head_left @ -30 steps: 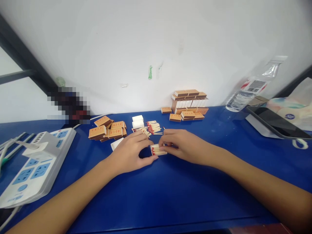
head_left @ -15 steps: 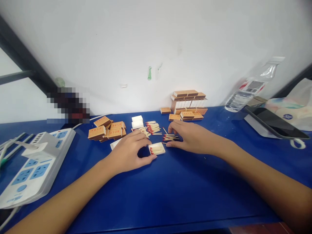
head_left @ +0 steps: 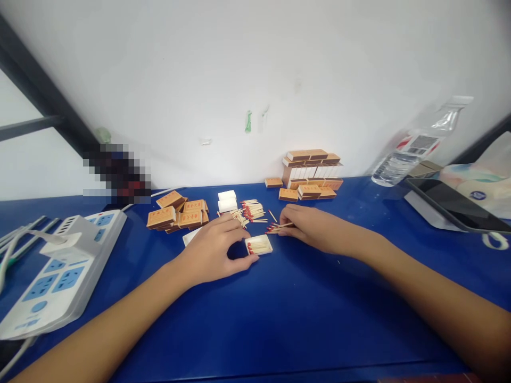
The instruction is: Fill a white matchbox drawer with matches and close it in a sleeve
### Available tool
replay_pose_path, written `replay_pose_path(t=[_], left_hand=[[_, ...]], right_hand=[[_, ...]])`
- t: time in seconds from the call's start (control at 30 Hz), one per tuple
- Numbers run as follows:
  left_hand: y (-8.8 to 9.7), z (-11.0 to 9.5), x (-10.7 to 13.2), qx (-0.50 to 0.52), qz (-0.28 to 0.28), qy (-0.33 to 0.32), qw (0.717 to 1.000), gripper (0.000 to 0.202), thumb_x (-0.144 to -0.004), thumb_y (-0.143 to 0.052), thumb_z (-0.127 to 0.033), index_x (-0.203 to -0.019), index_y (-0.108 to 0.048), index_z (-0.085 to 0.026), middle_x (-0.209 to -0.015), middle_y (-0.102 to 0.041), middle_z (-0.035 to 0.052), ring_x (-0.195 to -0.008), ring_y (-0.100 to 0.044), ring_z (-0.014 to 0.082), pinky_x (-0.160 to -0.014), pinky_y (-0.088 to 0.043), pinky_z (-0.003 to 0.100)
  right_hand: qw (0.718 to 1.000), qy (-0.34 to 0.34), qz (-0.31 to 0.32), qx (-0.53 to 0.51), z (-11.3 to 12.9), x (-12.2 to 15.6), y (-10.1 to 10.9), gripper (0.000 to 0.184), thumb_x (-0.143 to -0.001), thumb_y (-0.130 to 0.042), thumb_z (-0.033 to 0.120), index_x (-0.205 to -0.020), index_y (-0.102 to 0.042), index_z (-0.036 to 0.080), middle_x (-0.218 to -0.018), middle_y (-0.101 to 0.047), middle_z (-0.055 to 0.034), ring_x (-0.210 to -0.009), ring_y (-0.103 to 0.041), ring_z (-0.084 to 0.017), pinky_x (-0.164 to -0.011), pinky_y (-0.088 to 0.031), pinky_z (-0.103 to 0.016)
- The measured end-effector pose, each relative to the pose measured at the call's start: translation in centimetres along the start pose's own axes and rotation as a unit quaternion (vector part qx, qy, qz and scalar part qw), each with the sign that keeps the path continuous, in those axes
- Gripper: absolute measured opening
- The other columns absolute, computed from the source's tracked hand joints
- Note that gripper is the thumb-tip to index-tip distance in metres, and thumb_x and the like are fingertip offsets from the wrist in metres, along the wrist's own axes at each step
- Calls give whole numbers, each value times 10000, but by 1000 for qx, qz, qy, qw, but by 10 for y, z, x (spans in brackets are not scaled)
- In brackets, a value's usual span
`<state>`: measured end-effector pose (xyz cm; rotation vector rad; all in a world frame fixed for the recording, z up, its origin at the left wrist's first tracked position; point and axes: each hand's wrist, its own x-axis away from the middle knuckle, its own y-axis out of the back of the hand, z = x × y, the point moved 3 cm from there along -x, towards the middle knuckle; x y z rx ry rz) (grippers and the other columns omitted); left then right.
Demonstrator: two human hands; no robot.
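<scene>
My left hand [head_left: 217,247] curves around the left end of a small white matchbox tray [head_left: 270,243], thumb at its near edge and fingers at the far one. Several red-tipped matches [head_left: 259,248] lie in this tray. My right hand [head_left: 309,226] pinches a small bunch of matches [head_left: 275,229] just right of the tray, their red heads pointing left. Beyond the tray is a loose pile of matches [head_left: 253,211], with one single match [head_left: 272,216] apart from it. Another white tray [head_left: 189,236] is partly hidden behind my left hand.
Closed matchboxes [head_left: 191,218] are heaped at the left; more form a stack [head_left: 313,173] by the wall. White trays [head_left: 227,201] stand at the back. A power strip [head_left: 67,271] is at far left; a plastic bottle [head_left: 415,146] and a phone [head_left: 459,205] are at right.
My right hand has closed its fingers on the loose matches beside the tray and gathered them together. My left hand stays at the tray. The view has shifted slightly.
</scene>
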<state>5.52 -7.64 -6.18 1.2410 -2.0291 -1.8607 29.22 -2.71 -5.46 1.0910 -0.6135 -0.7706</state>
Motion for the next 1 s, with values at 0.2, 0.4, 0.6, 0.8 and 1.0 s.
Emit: replay_pose_path(t=[0.2,0.4,0.6,0.8,1.0], left_hand=[[1,-1,-1,-1,6,2,1000,246,-929,-744,-401,-1035,-757,-180,-918,-732,71,-926,-683,259,-945,-567,466],[1,-1,0,4,-9,-2,1000,246,-930,-742,-404,-1018,-752,-174,-920,-739,76,-914,-685,255,-977,-560,483],[0,-1,0,-1,-6,-6,1000,241,-941,-731,-406,-1023,-750,-180,-936,-745,72,-933,-677,257,-930,-566,455],[-1,-1,0,-7,2,1,1000,264,-937,-740,-410,-1006,-751,-156,-914,-733,77,-927,-662,262,-905,-561,445],[-2,0,0,1,-8,-3,1000,249,-935,-748,-383,-1000,-751,-142,-938,-738,76,-921,-656,248,-897,-551,423]], right_hand=[[1000,13,12,-15,-12,4,7,191,-981,-610,408,-1018,-632,222,-988,-713,-68,-827,-636,-223,-690,-441,-326],[1000,21,-7,15,-19,5,10,161,-1017,-507,304,-962,-633,219,-972,-719,-75,-830,-643,-220,-699,-442,-331],[999,2,-26,33,-7,8,10,348,-995,-607,524,-820,-604,224,-784,-683,-46,-660,-575,-186,-592,-367,-328],[1000,20,0,5,15,11,-3,219,-994,-611,370,-828,-605,227,-859,-698,-37,-708,-583,-181,-609,-368,-314],[998,44,16,-30,14,8,6,256,-1036,-548,381,-847,-609,220,-878,-700,-39,-703,-568,-172,-632,-390,-315]])
